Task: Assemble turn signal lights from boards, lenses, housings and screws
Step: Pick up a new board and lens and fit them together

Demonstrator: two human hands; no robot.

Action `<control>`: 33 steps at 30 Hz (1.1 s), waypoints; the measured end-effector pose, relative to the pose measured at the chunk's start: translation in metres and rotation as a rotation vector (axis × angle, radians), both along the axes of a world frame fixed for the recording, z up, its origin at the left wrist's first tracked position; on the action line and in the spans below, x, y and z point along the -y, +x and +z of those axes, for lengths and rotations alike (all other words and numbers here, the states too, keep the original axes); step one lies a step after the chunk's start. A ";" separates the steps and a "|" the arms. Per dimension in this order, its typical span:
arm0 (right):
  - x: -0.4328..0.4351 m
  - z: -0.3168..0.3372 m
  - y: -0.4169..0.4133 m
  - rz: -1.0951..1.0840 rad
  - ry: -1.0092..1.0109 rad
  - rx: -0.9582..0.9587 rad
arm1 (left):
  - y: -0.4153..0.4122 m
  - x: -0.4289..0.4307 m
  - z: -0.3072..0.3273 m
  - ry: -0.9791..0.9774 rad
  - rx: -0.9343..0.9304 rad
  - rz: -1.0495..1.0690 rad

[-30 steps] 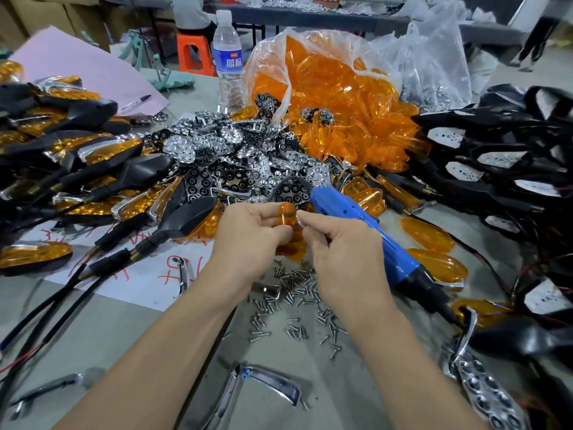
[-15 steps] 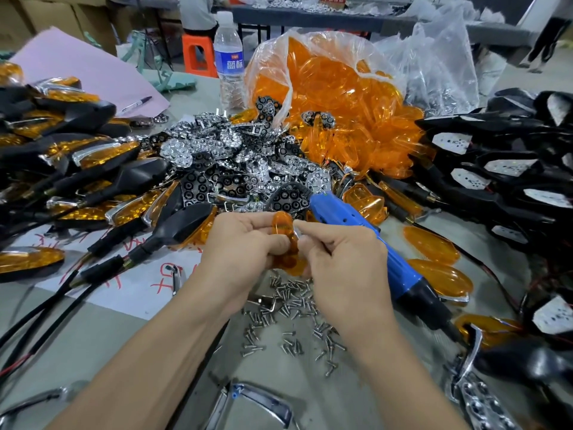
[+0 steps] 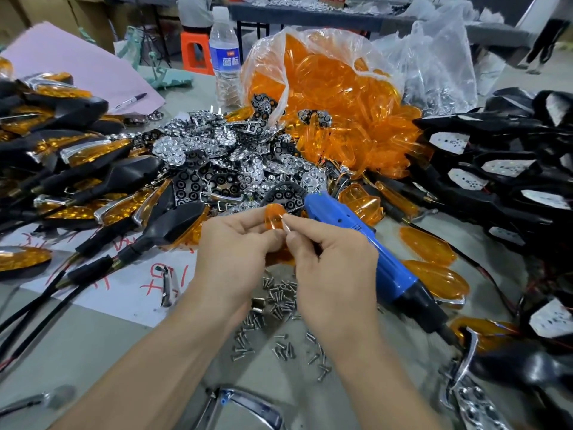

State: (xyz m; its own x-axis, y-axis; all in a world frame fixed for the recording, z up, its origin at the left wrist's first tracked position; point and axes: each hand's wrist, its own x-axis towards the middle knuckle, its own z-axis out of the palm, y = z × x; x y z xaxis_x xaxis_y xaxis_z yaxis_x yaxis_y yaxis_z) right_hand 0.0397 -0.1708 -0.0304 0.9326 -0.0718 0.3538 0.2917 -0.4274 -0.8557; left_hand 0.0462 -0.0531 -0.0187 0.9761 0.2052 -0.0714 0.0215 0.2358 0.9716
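Observation:
My left hand (image 3: 235, 243) grips an orange lens (image 3: 274, 217) upright above the table's middle. My right hand (image 3: 333, 259) pinches the lens's right edge with thumb and forefinger; what else sits between those fingertips is too small to tell. A blue electric screwdriver (image 3: 372, 259) lies just right of my right hand, untouched. Loose screws (image 3: 279, 308) are scattered on the table under my wrists. A heap of chrome reflector boards (image 3: 223, 162) lies beyond my hands. Black housings with white boards (image 3: 502, 181) pile up at the right.
A clear bag of orange lenses (image 3: 335, 97) stands at the back, beside a water bottle (image 3: 224, 57). Finished lights with black stems (image 3: 80, 169) fill the left. Chrome trim pieces (image 3: 245, 405) lie near the front edge. Loose lenses (image 3: 431, 268) lie at the right.
Both hands have stayed together at the lens, with only small finger shifts. The lens now stands a little higher between the fingertips.

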 end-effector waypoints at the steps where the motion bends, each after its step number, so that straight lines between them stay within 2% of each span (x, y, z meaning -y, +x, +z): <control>1: -0.001 -0.001 0.003 0.016 0.121 -0.051 | -0.001 0.003 -0.001 0.050 0.049 0.031; 3: 0.005 0.001 0.010 0.092 0.369 -0.178 | 0.000 0.007 -0.001 0.175 0.123 0.071; 5: 0.015 0.000 0.015 0.168 0.479 -0.236 | 0.001 0.005 0.001 0.216 0.133 0.062; 9: 0.018 -0.001 0.016 0.197 0.349 -0.194 | 0.003 -0.002 0.005 0.184 0.049 -0.013; 13: 0.018 -0.004 0.018 0.123 0.172 -0.181 | 0.005 -0.003 0.002 0.105 -0.038 -0.054; 16: 0.006 -0.007 0.010 0.026 0.145 -0.183 | 0.004 -0.001 -0.005 0.110 -0.045 -0.016; 18: -0.001 -0.007 0.007 -0.002 0.262 -0.231 | 0.002 0.001 -0.010 0.158 0.017 0.026; 21: 0.001 -0.001 0.009 0.109 0.710 -0.386 | -0.001 0.006 -0.009 0.257 0.146 0.060; 23: 0.007 0.000 0.010 0.157 0.788 -0.407 | 0.002 0.007 -0.007 0.327 0.156 0.059; 25: 0.011 0.000 0.010 0.159 0.684 -0.380 | 0.004 0.006 -0.005 0.310 0.101 0.052; 29: 0.018 -0.001 0.010 0.089 0.283 -0.225 | 0.004 0.001 0.004 0.197 -0.006 -0.055; 33: 0.004 -0.002 0.002 0.043 0.199 -0.109 | 0.007 -0.004 0.009 0.134 0.006 -0.035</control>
